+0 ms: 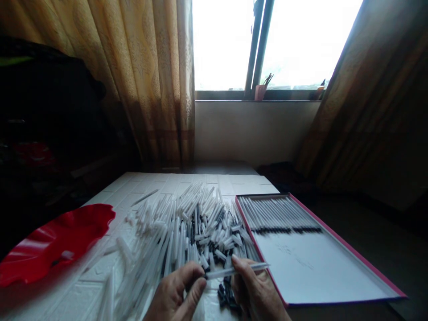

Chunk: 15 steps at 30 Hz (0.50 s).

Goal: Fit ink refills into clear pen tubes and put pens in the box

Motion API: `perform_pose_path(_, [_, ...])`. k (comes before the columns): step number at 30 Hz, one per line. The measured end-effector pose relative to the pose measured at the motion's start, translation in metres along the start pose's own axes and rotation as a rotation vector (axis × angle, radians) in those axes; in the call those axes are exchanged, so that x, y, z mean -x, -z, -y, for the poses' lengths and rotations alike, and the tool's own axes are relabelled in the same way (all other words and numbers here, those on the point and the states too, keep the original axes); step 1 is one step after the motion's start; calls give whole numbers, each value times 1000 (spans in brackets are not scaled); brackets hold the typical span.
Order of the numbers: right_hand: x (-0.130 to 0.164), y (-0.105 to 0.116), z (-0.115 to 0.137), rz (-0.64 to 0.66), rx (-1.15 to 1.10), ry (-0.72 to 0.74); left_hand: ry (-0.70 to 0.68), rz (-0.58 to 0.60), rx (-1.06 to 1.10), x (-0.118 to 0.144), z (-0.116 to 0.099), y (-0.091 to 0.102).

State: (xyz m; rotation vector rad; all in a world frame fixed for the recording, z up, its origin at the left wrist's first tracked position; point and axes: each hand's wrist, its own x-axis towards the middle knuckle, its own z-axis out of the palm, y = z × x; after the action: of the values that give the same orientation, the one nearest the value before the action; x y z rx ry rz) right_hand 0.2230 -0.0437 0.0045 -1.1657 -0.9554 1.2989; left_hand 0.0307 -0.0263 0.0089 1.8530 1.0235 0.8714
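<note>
A slim whitish pen (220, 273) lies crosswise between my two hands at the front of the table. My left hand (179, 292) is closed, thumb and forefinger pinching the pen's dark end. Farther along the barrel, my right hand (256, 287) grips it between thumb and fingers, and the pale tip sticks out to the right. Just beyond my hands spreads a heap of loose pen parts (170, 240): long clear barrels, dark refills and short white caps. Small black plugs (227, 296) lie in a cluster between my hands, partly hidden by the right one.
A shallow box with pink edges (321, 272) stands at the right, a row of pens (281, 216) along its far side. At the left is a red wavy-rimmed tray (67, 232) holding a small pale piece. Behind the white table (123, 191) are curtains and a window.
</note>
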Motion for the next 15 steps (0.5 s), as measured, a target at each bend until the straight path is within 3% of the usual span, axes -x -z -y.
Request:
perform_pose_path(2, [0, 0, 1, -7, -4, -5, -111, -41, -147, 1, 1, 3])
perform_pose_path(5, [1, 0, 3, -19, -23, 0, -119, -72, -166, 1, 1, 3])
perform_pose_path(11, [2, -1, 0, -13, 23, 55, 259, 109, 269, -2, -2, -7])
perform_pose_path(15, [3, -1, -1, 9, 78, 79, 322, 100, 347, -4, 1, -11])
